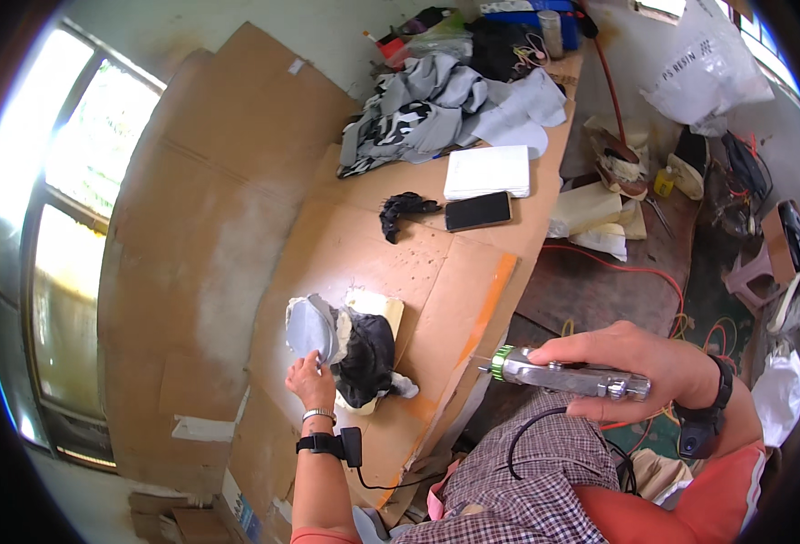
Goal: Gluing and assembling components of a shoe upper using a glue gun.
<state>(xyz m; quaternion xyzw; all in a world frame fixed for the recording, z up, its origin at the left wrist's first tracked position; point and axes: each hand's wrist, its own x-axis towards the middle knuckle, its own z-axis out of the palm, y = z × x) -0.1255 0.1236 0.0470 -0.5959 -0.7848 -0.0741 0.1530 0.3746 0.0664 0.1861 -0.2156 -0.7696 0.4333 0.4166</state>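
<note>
My left hand pinches the lower edge of a grey, rounded cloth-like piece with a pale rim. Right against it on the cardboard-covered table sits a black, fabric-like bundle with ragged whitish edges, and a pale yellow block shows behind. What lies under the bundle is hidden. Over the table's right edge, my right hand is wrapped round a silver handheld tool with a green ring and a thin tip pointing left. A dark hose runs below it.
Farther up the table lie a crumpled black cloth, a phone, a white box-like pad and grey patterned fabric. Tall cardboard lines the left. Orange hoses and shoes are at the right.
</note>
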